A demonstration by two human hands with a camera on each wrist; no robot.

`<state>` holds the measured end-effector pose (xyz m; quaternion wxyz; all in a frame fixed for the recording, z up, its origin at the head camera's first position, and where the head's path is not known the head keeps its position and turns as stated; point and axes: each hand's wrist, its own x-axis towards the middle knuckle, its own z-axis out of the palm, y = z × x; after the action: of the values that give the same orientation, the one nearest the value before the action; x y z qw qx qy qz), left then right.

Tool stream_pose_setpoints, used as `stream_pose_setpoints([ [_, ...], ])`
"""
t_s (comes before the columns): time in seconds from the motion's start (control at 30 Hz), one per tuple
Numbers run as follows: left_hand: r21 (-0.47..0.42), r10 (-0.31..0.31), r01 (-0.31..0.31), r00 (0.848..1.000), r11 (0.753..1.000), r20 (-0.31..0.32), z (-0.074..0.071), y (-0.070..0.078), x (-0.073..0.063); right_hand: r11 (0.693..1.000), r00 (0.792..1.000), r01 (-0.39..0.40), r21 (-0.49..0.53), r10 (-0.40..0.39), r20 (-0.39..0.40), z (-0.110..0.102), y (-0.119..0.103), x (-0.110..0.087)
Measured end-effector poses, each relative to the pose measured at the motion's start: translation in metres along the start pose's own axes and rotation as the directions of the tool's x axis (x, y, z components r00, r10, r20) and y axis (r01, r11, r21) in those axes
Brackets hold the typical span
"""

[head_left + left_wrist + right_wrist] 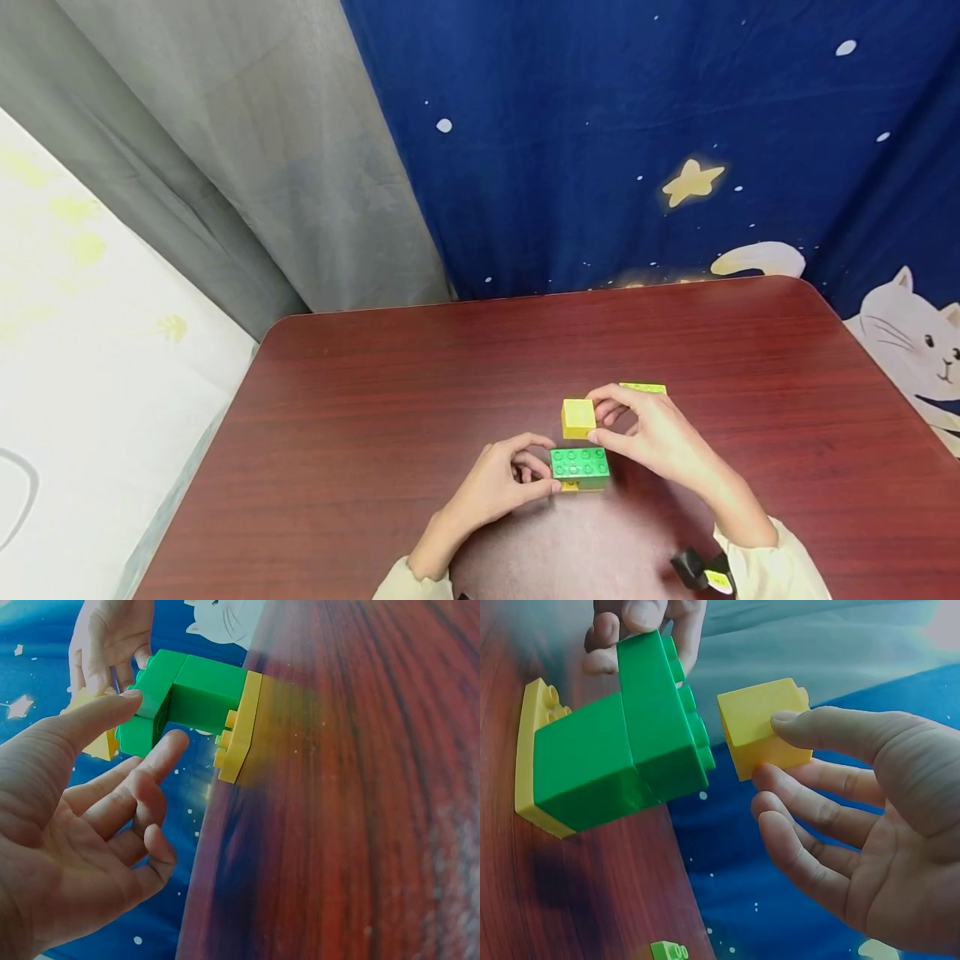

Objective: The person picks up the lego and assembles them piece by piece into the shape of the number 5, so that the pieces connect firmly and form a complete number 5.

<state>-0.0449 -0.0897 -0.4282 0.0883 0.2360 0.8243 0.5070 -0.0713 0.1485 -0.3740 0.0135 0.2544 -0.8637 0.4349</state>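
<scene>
My right hand (656,433) pinches a small yellow brick (578,417) between thumb and fingers. It hangs just beyond the upper green brick (580,461) in the head view, apart from its studs. That brick tops a stack: a second green block (581,754) sits under one end, on a flat yellow brick (526,750) on the table. My left hand (498,481) pinches the overhanging end of the upper green brick, thumb on one side and forefinger on the other. Its other fingers curl loosely below, touching nothing.
A lime-green brick (652,387) lies on the dark red table (375,400) behind my right hand, partly hidden by it. A black device (690,570) is by the right sleeve. Grey and blue curtains (570,150) hang behind the table's far edge.
</scene>
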Motion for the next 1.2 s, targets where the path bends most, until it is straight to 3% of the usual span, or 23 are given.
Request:
stream_pose_setpoints([
  [0.47, 0.008, 0.003, -0.003, 1.0, 1.0, 0.013, 0.0013, -0.0025, 0.0014, 1.0, 0.997, -0.004, 0.013, 0.003, 0.071, 0.0029, -0.0047, -0.001],
  [0.93, 0.003, 0.027, -0.027, 1.0, 1.0, 0.004, 0.0018, -0.0022, 0.002, 0.998, 0.994, 0.043, 0.042, -0.047, 0.102, 0.0044, -0.0094, -0.0027],
  [1.2, 0.001, 0.009, -0.009, 1.0, 1.0, 0.002, 0.0017, -0.0001, 0.0013, 0.999, 0.992, 0.039, 0.033, -0.042, 0.123, 0.0059, -0.0097, -0.0035],
])
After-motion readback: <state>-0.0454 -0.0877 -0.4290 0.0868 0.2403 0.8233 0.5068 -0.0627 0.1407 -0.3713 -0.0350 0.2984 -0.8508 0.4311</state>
